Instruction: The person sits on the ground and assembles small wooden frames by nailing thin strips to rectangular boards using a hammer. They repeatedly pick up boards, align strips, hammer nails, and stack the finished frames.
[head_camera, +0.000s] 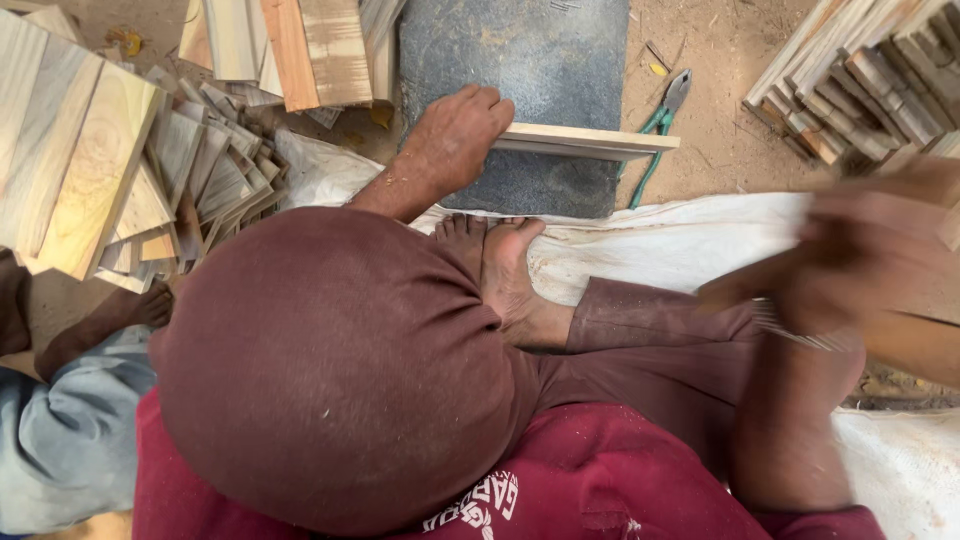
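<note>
firmly, left hand (455, 135) on wood strip (585, 140)

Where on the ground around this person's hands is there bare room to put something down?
Bare sandy ground lies between the green-handled pliers and the stack of wood strips at upper right. The white sack cloth in front of the feet is also free. The left side is crowded with wood pieces. The left hand holds a wooden strip on the dark slab.

Pale wooden strip (585, 141), flat on edge across dark slab (530, 80).
</note>
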